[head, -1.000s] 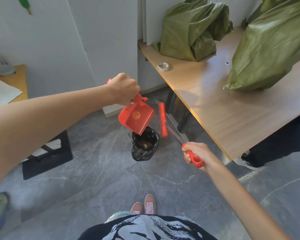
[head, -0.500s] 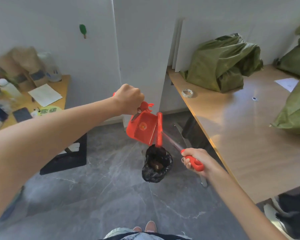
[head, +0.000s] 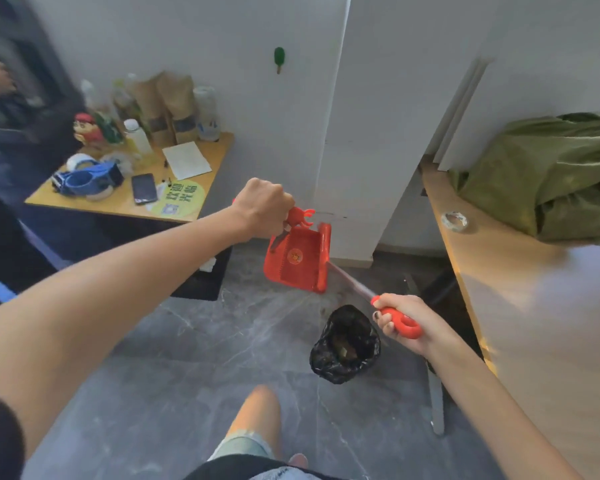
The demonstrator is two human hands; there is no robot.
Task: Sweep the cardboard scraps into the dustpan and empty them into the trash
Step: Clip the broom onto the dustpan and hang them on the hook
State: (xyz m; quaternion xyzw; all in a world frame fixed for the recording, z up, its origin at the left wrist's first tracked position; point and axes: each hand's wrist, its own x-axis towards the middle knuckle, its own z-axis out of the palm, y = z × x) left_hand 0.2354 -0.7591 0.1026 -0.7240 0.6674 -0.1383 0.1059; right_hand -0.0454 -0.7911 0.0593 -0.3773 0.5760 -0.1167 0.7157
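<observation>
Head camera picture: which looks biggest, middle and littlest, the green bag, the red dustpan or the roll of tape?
1. green bag, clearly the largest.
2. red dustpan, held up in the left hand.
3. roll of tape, smallest.
Nearness to the camera differs, so this is only how they look.

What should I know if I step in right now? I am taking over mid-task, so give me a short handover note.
Left hand: shut on the red dustpan handle, pan held in the air, up and left of the trash bag.
Right hand: shut on the red brush handle; its head rests against the pan's edge.
Black trash bag: open on the floor below the right hand, brown scraps visible inside.
Done: scraps appear dumped; none seen on the visible floor.
Left: check the pan is empty, which cannot be told from here, then put the tools away.
</observation>
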